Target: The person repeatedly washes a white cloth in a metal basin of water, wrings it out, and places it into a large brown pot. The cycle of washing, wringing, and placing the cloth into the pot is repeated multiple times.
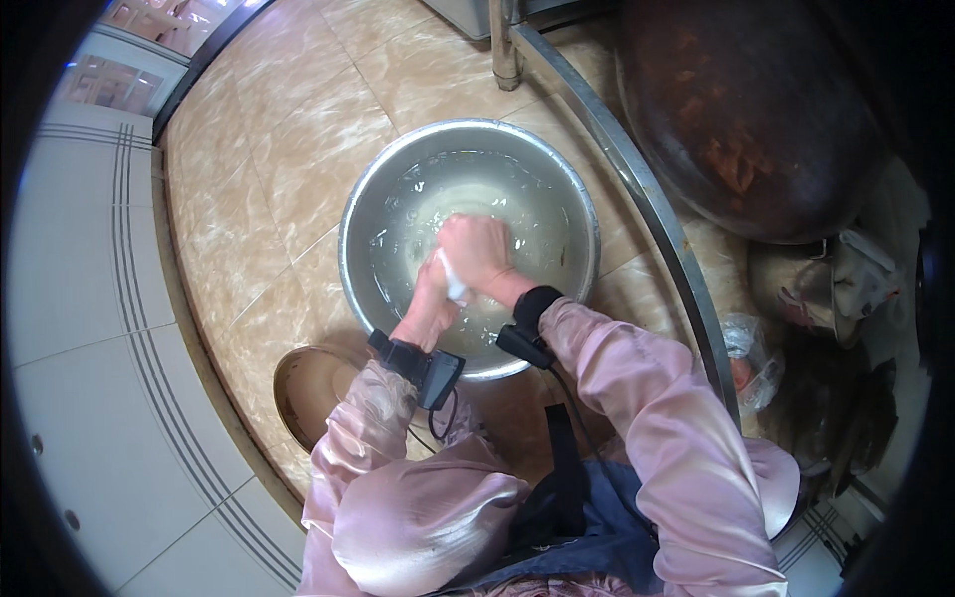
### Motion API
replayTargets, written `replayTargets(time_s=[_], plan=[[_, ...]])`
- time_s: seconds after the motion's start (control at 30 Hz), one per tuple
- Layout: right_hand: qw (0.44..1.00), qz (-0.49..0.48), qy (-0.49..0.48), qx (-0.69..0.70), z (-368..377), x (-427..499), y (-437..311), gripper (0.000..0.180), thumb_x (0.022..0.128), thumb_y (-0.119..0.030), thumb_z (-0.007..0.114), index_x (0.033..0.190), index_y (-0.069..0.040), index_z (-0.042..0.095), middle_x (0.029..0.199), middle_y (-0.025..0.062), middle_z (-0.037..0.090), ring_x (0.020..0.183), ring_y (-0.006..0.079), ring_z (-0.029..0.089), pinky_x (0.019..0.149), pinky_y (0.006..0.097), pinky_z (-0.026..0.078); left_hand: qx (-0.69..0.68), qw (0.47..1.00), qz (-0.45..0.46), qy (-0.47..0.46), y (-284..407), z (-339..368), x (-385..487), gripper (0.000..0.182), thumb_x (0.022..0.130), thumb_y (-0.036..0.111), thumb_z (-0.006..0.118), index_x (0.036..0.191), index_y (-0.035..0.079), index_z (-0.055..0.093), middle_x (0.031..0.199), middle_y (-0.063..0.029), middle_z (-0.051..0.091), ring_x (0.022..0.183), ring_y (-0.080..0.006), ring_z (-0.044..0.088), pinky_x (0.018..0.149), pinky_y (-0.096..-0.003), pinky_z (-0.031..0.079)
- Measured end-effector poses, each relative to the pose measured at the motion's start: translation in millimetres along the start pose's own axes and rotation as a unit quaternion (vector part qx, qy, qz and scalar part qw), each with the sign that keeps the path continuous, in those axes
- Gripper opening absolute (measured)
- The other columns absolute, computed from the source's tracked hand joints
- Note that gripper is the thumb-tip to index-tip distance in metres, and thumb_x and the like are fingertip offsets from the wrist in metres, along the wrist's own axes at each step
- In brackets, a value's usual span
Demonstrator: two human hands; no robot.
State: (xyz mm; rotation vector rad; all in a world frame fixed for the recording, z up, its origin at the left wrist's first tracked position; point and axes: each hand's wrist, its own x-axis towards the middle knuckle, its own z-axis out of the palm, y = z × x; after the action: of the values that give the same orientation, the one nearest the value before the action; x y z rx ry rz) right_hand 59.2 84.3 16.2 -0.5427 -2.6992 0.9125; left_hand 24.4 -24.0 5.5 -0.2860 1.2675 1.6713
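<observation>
A large round metal basin [357,213] stands on the tiled floor with water [477,175] in it. Both my hands are together over the water near its middle. My right hand [477,242] is closed around a bunched white cloth or similar soft white item [453,280]. Against its lower left side, my left hand [430,302] also grips this white item. The fingers are partly hidden and slightly blurred. Each wrist wears a black strap with a small device and cable.
A brown bowl or basin [295,388] sits at the lower left of the metal basin. A metal frame rail [656,216] curves along the right. Beyond it are a large dark rounded vessel [753,119], a metal pot [791,287] and a clear plastic bag [753,351]. A tiled wall [82,269] borders the left.
</observation>
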Motion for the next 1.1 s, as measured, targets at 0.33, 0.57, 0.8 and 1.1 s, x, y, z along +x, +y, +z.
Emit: replayTargets(time_s=[0.33, 0.57, 0.8, 1.1], plan=[[0.999, 0.042, 0.024, -0.023, -3.0, -9.4, 66.2, 0.027, 0.084, -0.025, 0.059, 0.096, 0.0, 0.055, 0.086, 0.0226, 0.059, 0.082, 0.0406, 0.057, 0.077, 0.0477, 0.046, 0.564, 0.788, 0.195, 0.149, 0.5, -35.3, 0.6, 0.079, 0.077, 0.038, 0.071, 0.134, 0.004, 0.029, 0.13, -0.0229, 0.023, 0.12, -0.0384, 0.031, 0.102, -0.0454, 0.03], [0.987, 0.039, -0.13, 0.086, -8.5, -9.6, 55.1, 0.025, 0.076, -0.012, 0.058, 0.098, -0.002, 0.052, 0.094, 0.0247, 0.056, 0.09, 0.0419, 0.055, 0.081, 0.0496, 0.043, 0.629, 0.711, 0.266, 0.171, 4.8, -13.9, -27.4, 0.063, 0.08, 0.029, 0.069, 0.125, -0.002, 0.037, 0.126, -0.0218, 0.03, 0.115, -0.0333, 0.038, 0.094, -0.0417, 0.038], [0.963, -0.13, -0.119, 0.206, -79.0, 8.6, -20.1, 0.022, 0.07, -0.003, 0.056, 0.092, -0.003, 0.053, 0.089, 0.0191, 0.053, 0.085, 0.0398, 0.054, 0.074, 0.0464, 0.044, -0.002, 0.992, -0.067, -0.104, 19.6, 0.0, -33.4, 0.077, 0.086, 0.069, 0.03, 0.12, 0.002, 0.047, 0.105, -0.0124, 0.06, 0.097, -0.0225, 0.059, 0.085, -0.0374, 0.05], [0.926, -0.284, -0.202, 0.142, -122.2, -29.9, -42.7, 0.018, 0.073, 0.002, 0.054, 0.09, -0.004, 0.053, 0.095, 0.0163, 0.052, 0.084, 0.0381, 0.055, 0.071, 0.0427, 0.046, -0.18, 0.981, -0.074, -0.015, 27.0, 20.6, 6.1, 0.04, 0.095, 0.037, 0.047, 0.113, 0.001, 0.051, 0.094, -0.0123, 0.064, 0.089, -0.0255, 0.062, 0.078, -0.0395, 0.053]])
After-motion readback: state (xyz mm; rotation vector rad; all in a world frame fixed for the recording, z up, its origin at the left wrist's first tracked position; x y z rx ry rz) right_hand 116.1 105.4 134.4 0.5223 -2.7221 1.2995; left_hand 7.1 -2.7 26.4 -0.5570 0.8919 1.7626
